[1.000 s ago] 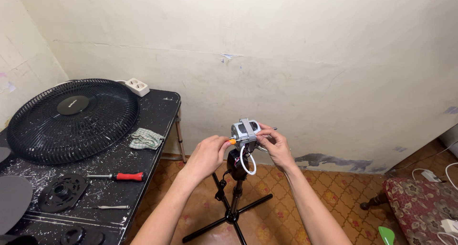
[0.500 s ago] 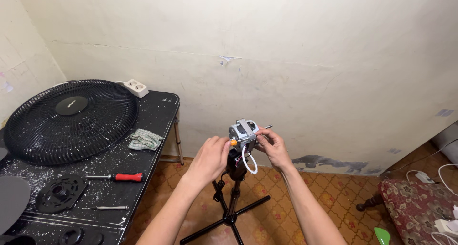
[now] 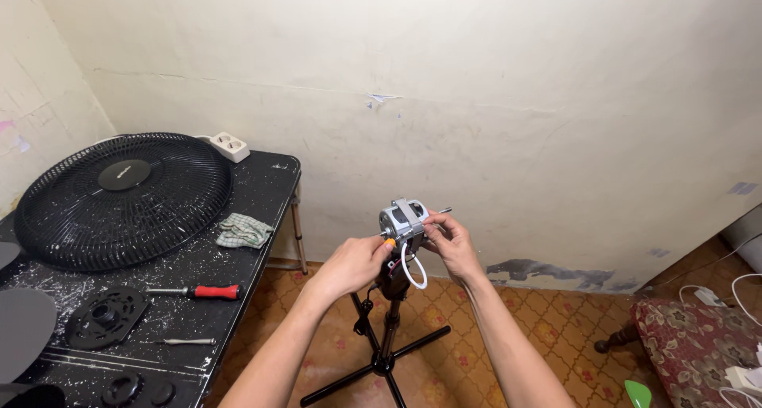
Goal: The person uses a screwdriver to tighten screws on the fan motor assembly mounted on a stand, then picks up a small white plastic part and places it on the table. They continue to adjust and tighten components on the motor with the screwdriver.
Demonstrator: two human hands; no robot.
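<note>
motor [image 3: 403,220] sits on top of the fan stand [image 3: 386,329] | shaft pokes right, toward the wall | left hand [image 3: 355,263] pinches an orange-tipped tool at its left end | right hand [image 3: 451,240] clasps its right side, about equally close

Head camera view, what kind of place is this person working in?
Probably a makeshift home repair corner. A paint-spattered black work table holds a fan grille and a red-handled screwdriver, while both hands, left hand and right hand, hold a bare fan motor on its floor stand.
</note>
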